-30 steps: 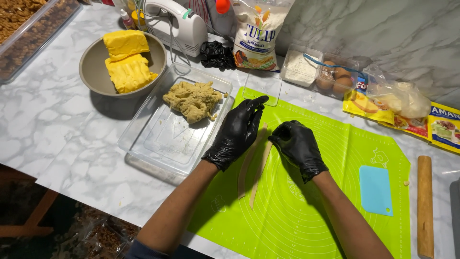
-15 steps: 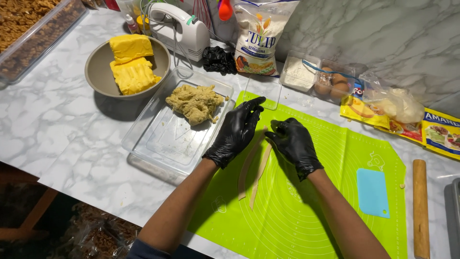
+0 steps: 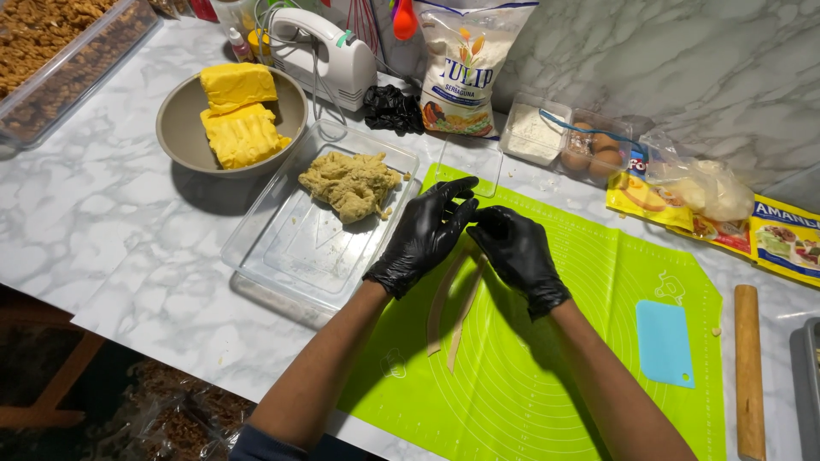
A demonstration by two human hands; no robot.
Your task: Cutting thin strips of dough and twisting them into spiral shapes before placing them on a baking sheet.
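— So, where are the hands?
— Both black-gloved: left hand (image 3: 424, 237) and right hand (image 3: 515, 253) meet over the green mat (image 3: 598, 376), fingers pinched together on two thin dough strips (image 3: 453, 312) trailing toward the near edge.
— And the dough lump (image 3: 348, 183)?
— In the clear tray (image 3: 290, 256), left, on the bench (image 3: 111, 222).
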